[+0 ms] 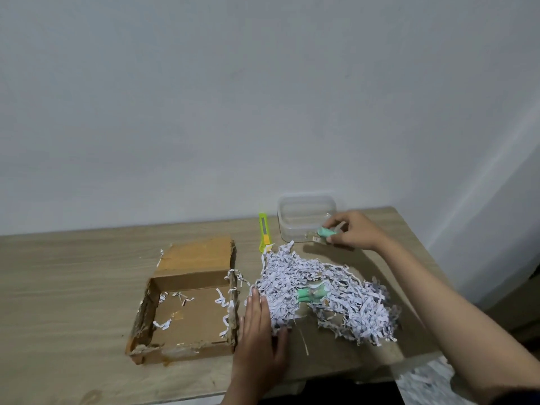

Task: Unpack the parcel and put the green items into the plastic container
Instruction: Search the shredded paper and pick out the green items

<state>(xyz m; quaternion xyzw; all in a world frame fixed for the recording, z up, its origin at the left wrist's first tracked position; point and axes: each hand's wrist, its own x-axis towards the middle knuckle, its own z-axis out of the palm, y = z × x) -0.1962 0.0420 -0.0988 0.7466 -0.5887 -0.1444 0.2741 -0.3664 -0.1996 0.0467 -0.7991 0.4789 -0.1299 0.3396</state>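
Two hands: my right hand (355,230) pinches a green item (326,232) at the container (305,204) rim; my left hand (260,323) lies flat on shreds (336,290) around another green item (309,294). No legible writing.

A pale wood-grain finish, matt and smooth, is shown by the worktop (73,258). The parcel box (187,299) is made of brown corrugated cardboard, rough and torn along its edges. The shredded filler (350,299) is seen as crinkled white paper. Clear, glossy plastic forms the container (292,211); the cutter (264,229) has bright plastic casing.
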